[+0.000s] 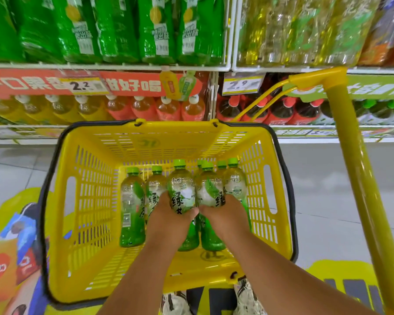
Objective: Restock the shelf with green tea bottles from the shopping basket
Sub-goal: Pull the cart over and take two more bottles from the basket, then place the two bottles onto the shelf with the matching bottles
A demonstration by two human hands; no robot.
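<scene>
A yellow shopping basket [93, 201] stands on the floor in front of the shelf and holds several green tea bottles with green caps. My left hand [168, 221] grips one green tea bottle [181, 189] around its middle inside the basket. Beside it, my right hand [223, 218] grips a second green tea bottle [208, 189]. Both held bottles stand upright, close together. Another bottle [131, 205] stands free at the left of the row, and more stand behind my hands.
A long yellow handle [359, 178] rises from the basket at the right. Shelves ahead carry green bottles [82, 30] on top, yellow and orange drinks [146, 108] below, with price tags 2.2 and 2.9. My shoes [175, 303] are behind the basket.
</scene>
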